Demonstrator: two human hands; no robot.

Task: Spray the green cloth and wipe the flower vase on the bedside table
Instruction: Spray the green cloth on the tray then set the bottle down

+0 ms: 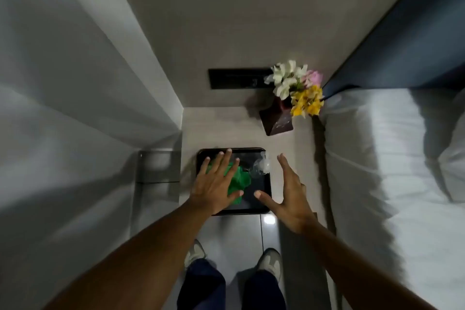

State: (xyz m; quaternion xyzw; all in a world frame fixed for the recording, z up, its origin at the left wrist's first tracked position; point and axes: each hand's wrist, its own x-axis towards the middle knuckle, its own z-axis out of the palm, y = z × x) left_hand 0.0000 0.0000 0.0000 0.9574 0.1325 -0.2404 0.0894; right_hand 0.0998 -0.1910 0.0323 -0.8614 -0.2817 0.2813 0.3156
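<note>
A crumpled green cloth (242, 179) lies in a black tray (266, 185) on the pale bedside table (226, 131). A clear spray bottle (261, 167) stands at the tray's far right corner. A dark square flower vase (278, 122) holding white, pink and yellow flowers (297, 85) stands at the table's back right. My left hand (216, 182) hovers flat over the cloth's left part, fingers spread. My right hand (290, 191) is open just right of the tray, near the bottle, holding nothing.
A bed with white sheets (392, 158) lies close on the right, with a dark headboard (407, 40) behind. A black wall panel (236, 78) sits behind the vase. A grey-white wall (75, 83) closes the left. My shoes (270, 262) stand on the tiled floor below.
</note>
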